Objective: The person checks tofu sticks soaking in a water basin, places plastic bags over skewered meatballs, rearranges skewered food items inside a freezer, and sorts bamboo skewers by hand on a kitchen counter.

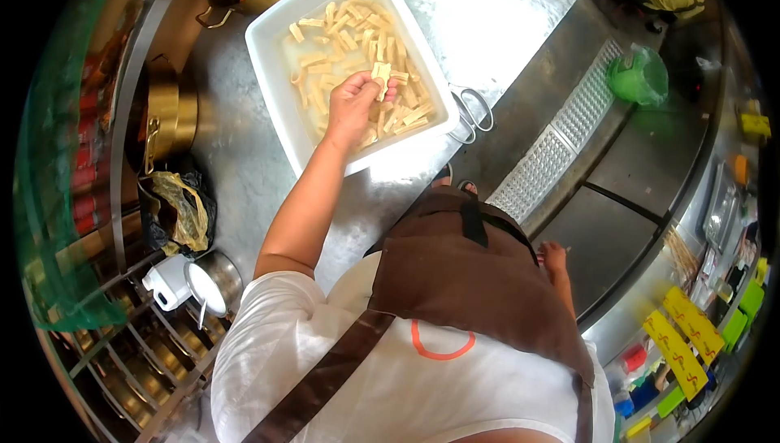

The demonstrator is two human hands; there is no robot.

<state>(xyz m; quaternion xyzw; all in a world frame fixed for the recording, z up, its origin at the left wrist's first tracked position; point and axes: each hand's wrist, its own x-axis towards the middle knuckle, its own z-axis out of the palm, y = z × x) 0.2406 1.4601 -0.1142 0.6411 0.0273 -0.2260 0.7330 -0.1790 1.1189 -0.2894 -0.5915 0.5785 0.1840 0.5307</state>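
My left hand (354, 104) is closed on a pale yellow piece (381, 74), held up over a white tub (273, 77). Cloudy liquid and several short yellow pieces (349, 37) fill the tub, which stands on a metal table. At my right side, beside the brown apron, hangs my right hand (554, 257); its fingers are partly hidden, and whether they hold anything does not show. Scissors (474, 114) with metal handles lie by the tub's right edge, their blades out of sight.
Brass-coloured pots (166, 114) stand at the left, near a black bag (199, 207). Below them are a white jug (168, 282) and a metal pot (213, 280). A green-lined bucket (638, 75) stands beyond the perforated floor drain (561, 138). Shelving lines the lower left.
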